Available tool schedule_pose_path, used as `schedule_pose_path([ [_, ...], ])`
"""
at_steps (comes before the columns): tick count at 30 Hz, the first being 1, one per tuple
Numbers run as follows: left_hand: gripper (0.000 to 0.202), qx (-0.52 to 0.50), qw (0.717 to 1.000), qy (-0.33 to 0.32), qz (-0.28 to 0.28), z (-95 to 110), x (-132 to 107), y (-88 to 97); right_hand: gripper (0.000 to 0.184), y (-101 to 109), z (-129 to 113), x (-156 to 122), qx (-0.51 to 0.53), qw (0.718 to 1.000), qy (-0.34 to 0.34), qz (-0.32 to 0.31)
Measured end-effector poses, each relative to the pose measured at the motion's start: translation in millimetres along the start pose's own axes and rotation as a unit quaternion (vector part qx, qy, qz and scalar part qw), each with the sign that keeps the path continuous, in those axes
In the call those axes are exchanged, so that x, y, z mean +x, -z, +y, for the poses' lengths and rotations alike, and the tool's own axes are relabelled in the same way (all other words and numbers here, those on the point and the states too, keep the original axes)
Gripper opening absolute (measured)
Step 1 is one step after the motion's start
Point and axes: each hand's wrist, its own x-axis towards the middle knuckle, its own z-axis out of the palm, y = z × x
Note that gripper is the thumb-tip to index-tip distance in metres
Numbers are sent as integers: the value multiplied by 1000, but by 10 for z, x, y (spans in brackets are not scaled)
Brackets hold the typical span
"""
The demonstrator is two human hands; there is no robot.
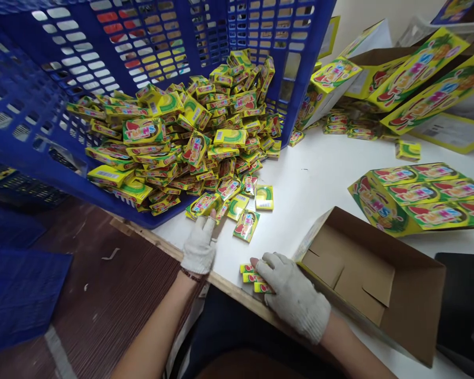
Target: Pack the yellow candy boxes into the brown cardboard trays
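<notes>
Covering part of a small stack of packets at the near desk edge: right hand, grip pinching them. Reaching toward the spilling pile, fingers spread: left hand. Lying open just right: a cardboard box.

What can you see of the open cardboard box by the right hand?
The open cardboard box lies on the white table near its front edge, open side up. Inside is plain brown card with loose flaps folded over the bottom; the outside shows yellow-green print along the near-left wall. It looks empty. The gloved right hand, resting on a few small packets, touches or nearly touches its left wall. Its right corner seems to overlap a dark object.
</notes>
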Motion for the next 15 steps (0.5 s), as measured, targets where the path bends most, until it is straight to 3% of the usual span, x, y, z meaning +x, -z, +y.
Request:
schedule_pose_path([
  [5, 49, 43, 997, -54, -33, -125, 159, 4, 56, -21, 19, 13, 38, 999, -19, 18],
  [8, 60, 73, 993, -80, -44, -34, 159, 3, 51, 1, 44, 49, 59, 998, -28, -4],
  [12, 72, 75, 996, -57, -12, 141, 179, -18, 55, 65, 75, 107, 56, 996, 4, -67],
  [15, 75, 110, 990, -64, -56, 264, 242, -36, 56, 72, 91, 114, 56, 996, 12, -71],
])
